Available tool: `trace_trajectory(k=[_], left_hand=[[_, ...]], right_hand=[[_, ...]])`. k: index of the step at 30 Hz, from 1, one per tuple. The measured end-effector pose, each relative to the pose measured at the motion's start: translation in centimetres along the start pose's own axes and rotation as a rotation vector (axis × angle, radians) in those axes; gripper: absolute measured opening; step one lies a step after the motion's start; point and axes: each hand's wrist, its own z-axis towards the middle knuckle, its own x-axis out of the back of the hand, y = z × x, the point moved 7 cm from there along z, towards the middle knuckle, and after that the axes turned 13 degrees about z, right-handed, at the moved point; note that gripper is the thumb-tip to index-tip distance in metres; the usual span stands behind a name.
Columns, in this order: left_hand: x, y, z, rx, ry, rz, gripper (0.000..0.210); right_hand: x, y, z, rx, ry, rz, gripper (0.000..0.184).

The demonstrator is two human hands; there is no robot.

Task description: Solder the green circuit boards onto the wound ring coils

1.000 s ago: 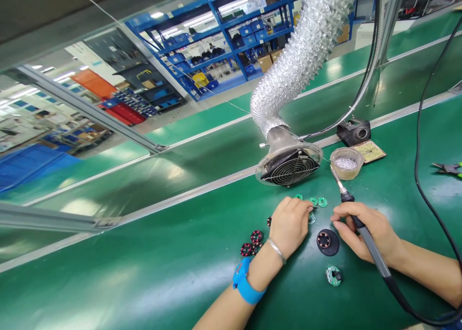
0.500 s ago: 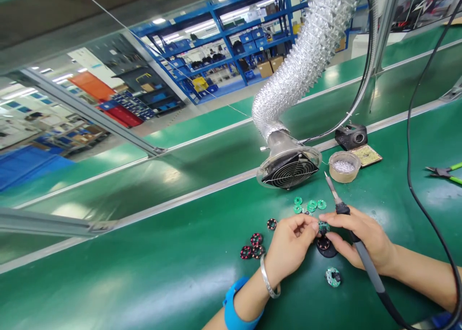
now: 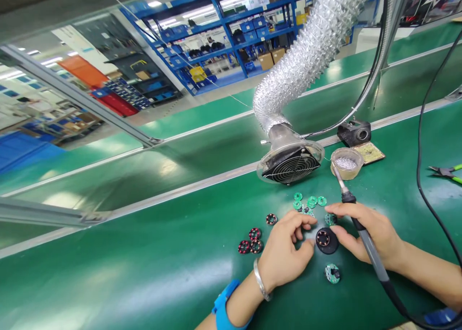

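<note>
Fingers of my L hand (image 3: 287, 248) are half curled, thumb well apart from forefinger, nothing seen btwn them; can't tell what's under the palm. R hand (image 3: 380, 231) grips the soldering iron (image 3: 373, 253), handle slanting across it, tip up twd the far edge of the bench (image 3: 162, 282). Tip overlaps the L rim of the dish w/ silvery bits (image 3: 347, 171) in view; can't tell if touching. R thumb & forefinger also have a small green PCB (image 3: 330, 218) btwn them, just past the black base (image 3: 331, 248) w/ a copper-toned ring (image 3: 323, 238) on it, btwn my hands. Another PCB w/ black part (image 3: 332, 273) lies on the near side of the base. Loose green discs (image 3: 312, 202) sit past my L fingers, twd the far edge; red-&-black rings (image 3: 254, 234) lie L of that hand. Fan hood (image 3: 294, 166) is nr the far edge, cutters (image 3: 445, 172) well off to the R.
</note>
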Motion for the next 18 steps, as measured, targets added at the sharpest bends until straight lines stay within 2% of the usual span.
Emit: trace_trajectory(k=[2,5,7,12,18], left_hand=[[-0.4,0.1,-0.3,-0.110,-0.025,0.105,0.047],[-1.6,-0.2,-0.4,-0.171,-0.035,0.163,0.035],[-2.2,-0.5,-0.5,-0.164,-0.004,0.153,0.025],[-2.4,-0.7,-1.1,-0.086,0.100,0.142,0.017],[-2.2,-0.9,-1.2,-0.082,0.056,0.170,0.029]], right_hand=[[0.1,0.5,0.1,-0.044,-0.043,0.013,0.035],[-0.2,0.9,0.0,-0.073,-0.110,0.059,0.034],[-0.5,0.9,-0.2,-0.088,-0.149,0.102,0.033],[-1.8,0.9,-0.7,-0.166,-0.289,0.271,0.033],[-2.9,1.1,-1.0,-0.207,-0.416,0.389,0.037]])
